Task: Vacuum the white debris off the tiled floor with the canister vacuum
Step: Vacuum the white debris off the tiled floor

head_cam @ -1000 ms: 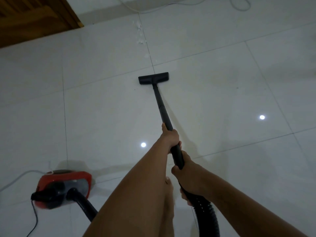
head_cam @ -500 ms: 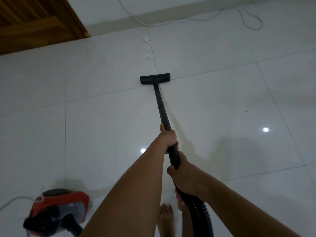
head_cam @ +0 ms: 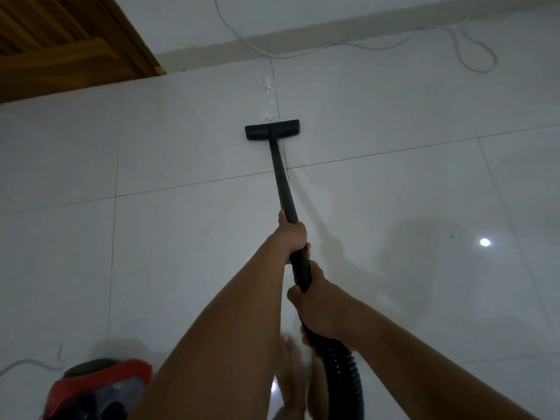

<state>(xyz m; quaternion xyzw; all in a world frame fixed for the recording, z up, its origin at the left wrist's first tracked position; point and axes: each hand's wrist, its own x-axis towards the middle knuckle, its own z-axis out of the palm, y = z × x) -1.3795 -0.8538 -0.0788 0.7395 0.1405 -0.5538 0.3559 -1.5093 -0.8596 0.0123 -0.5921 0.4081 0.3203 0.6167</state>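
A black vacuum wand (head_cam: 281, 180) runs away from me to a flat black floor head (head_cam: 271, 129) lying on the white tiles. My left hand (head_cam: 291, 235) grips the wand higher up. My right hand (head_cam: 315, 304) grips it lower, where the ribbed black hose (head_cam: 344, 371) begins. White debris (head_cam: 268, 98) lies in a thin trail along a tile joint, just beyond the head's far edge and reaching toward the wall. The red canister (head_cam: 103, 386) sits at the bottom left, partly cut off by the frame.
A wooden door (head_cam: 60, 43) stands at the top left. A white cable (head_cam: 394, 43) loops along the wall base at the top right. Another white cord (head_cam: 27, 363) lies left of the canister. My bare feet (head_cam: 292, 371) are behind the arms.
The floor head has been pushed forward across a tile joint and now sits right at the near end of the debris trail. I have stepped closer to the wall; the canister trails behind.
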